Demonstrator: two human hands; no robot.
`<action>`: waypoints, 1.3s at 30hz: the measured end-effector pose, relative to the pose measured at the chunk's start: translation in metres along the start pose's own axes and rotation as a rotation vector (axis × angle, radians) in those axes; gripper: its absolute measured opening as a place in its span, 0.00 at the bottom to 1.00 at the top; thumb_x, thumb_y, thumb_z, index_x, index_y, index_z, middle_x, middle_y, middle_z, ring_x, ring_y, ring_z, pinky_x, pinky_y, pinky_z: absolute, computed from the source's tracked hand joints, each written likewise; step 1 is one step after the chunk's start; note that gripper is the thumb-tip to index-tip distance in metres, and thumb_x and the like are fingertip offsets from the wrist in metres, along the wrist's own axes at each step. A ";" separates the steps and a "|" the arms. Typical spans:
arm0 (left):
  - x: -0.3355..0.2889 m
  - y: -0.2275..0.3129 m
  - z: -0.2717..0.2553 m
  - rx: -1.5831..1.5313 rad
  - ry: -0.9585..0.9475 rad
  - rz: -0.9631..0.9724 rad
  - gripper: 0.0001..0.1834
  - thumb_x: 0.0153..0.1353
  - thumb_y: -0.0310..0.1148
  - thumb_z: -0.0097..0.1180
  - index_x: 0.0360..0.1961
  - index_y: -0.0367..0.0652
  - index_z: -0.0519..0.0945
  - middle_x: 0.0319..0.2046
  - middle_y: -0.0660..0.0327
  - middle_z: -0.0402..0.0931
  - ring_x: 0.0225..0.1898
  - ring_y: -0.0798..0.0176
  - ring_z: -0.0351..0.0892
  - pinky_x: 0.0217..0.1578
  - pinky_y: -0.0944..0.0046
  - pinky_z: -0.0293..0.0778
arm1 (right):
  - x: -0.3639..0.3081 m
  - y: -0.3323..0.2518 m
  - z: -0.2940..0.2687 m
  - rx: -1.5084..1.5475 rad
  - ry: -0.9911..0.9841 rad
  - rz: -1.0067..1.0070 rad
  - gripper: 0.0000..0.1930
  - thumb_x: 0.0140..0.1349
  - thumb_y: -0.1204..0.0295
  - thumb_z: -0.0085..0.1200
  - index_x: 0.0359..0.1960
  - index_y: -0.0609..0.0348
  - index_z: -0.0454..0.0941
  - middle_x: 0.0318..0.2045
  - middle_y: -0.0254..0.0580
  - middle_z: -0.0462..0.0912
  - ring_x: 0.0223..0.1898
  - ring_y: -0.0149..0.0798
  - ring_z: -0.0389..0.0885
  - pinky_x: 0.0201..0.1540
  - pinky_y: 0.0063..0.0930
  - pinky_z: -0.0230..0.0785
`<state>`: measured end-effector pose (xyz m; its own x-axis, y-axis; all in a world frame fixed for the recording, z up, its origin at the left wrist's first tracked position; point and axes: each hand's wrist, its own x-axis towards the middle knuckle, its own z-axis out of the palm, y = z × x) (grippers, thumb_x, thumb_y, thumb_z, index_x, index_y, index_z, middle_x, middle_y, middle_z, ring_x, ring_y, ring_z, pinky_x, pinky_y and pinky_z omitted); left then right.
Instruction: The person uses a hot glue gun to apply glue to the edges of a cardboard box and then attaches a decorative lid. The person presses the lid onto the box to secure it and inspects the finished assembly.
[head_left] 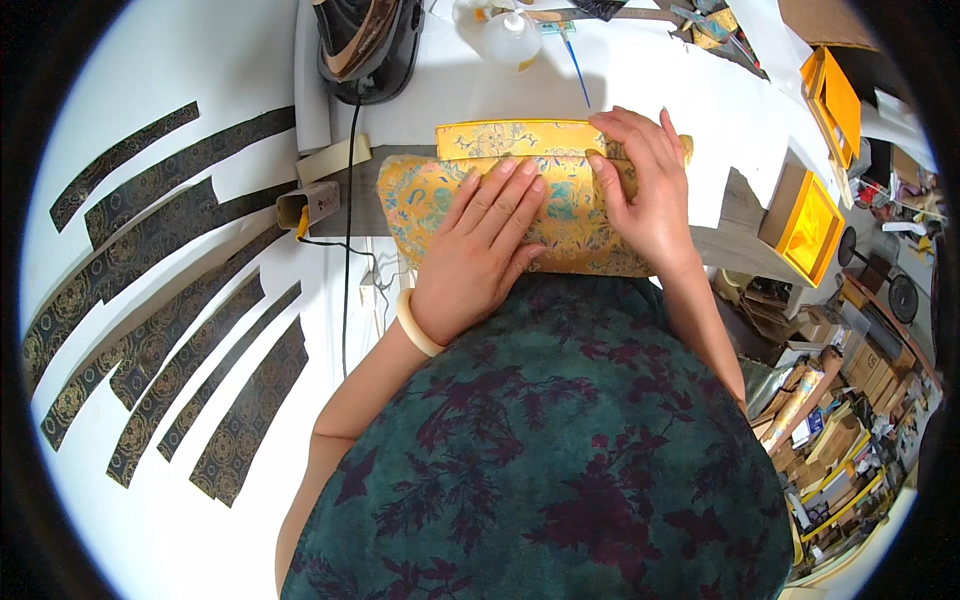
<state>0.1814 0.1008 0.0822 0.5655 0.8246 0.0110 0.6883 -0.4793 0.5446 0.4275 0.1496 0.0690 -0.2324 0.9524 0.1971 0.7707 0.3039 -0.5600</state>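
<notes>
A gold brocade cloth [580, 235] with blue-green flowers drapes over the table's near edge in front of me. Along its far side lies a long, narrow yellow panel [500, 138] in matching floral brocade; whether the two are joined, I cannot tell. My left hand [485, 230], a cream bangle on its wrist, rests flat on the cloth, fingers stretched toward the panel. At the panel's right end is my right hand [645, 185], thumb spread from its fingers. Its thumb tip is on the near side and its fingertips reach the far edge.
A dark iron-like appliance [368, 50] stands at the back left, its black cord [350, 240] hanging down. Behind the panel are a clear bottle [512, 42] and a blue brush [577, 70]. Dark patterned strips [150, 250] lie left. A yellow-lined box [803, 228] sits at right.
</notes>
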 end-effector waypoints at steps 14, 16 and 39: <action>0.001 -0.004 0.001 0.005 0.295 -0.103 0.30 0.69 0.33 0.65 0.70 0.36 0.76 0.73 0.48 0.71 0.74 0.41 0.69 0.74 0.42 0.64 | 0.000 0.000 0.000 0.001 0.009 -0.010 0.16 0.68 0.70 0.64 0.57 0.54 0.83 0.55 0.42 0.85 0.62 0.48 0.82 0.80 0.58 0.53; 0.002 -0.001 0.005 0.067 0.202 -0.104 0.33 0.70 0.37 0.63 0.73 0.37 0.73 0.75 0.48 0.68 0.77 0.41 0.65 0.76 0.41 0.60 | 0.001 -0.001 0.000 0.005 0.007 -0.006 0.16 0.68 0.70 0.64 0.57 0.54 0.83 0.55 0.42 0.85 0.62 0.48 0.82 0.80 0.58 0.53; 0.001 -0.001 -0.013 0.104 0.257 -0.165 0.33 0.71 0.37 0.62 0.73 0.33 0.73 0.76 0.45 0.67 0.79 0.41 0.63 0.76 0.36 0.57 | 0.000 0.002 0.000 0.012 0.013 -0.009 0.17 0.66 0.70 0.65 0.57 0.54 0.83 0.55 0.42 0.85 0.61 0.48 0.82 0.79 0.59 0.55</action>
<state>0.1752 0.1058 0.0923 0.3180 0.9364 0.1482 0.8115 -0.3497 0.4682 0.4287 0.1499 0.0677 -0.2317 0.9492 0.2131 0.7612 0.3133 -0.5678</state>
